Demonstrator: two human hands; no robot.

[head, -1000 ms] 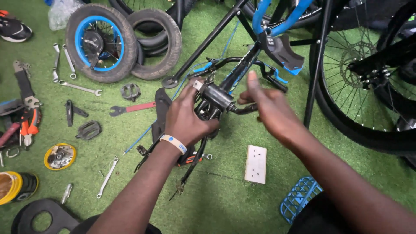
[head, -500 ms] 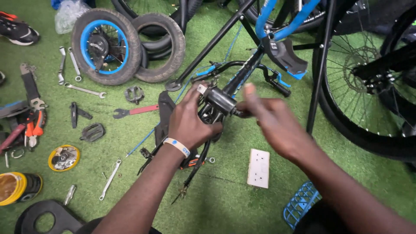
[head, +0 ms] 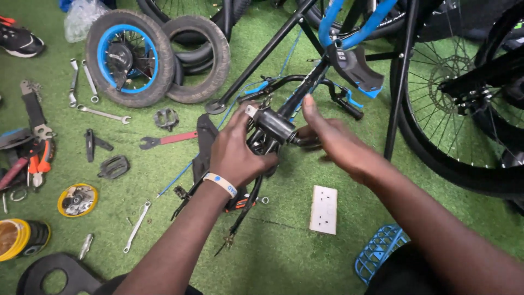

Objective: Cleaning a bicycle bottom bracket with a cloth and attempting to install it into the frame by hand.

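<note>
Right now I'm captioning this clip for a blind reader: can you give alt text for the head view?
Seen from above, a person's left hand grips a black cylindrical bicycle part while the right hand reaches to its end, over green artificial turf. Spanners, a small blue-rimmed wheel, pedals and a white wall socket lie around.

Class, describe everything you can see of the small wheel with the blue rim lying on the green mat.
The small wheel lies flat on the green mat at the upper left. It has a thick black tyre that looks like rubber, a bright blue rim, thin spokes and a dark hub at its centre. A bare black tyre leans against its right side. Several silver spanners lie close by on its left. No hand touches it; the left hand and right hand are busy elsewhere.
</note>
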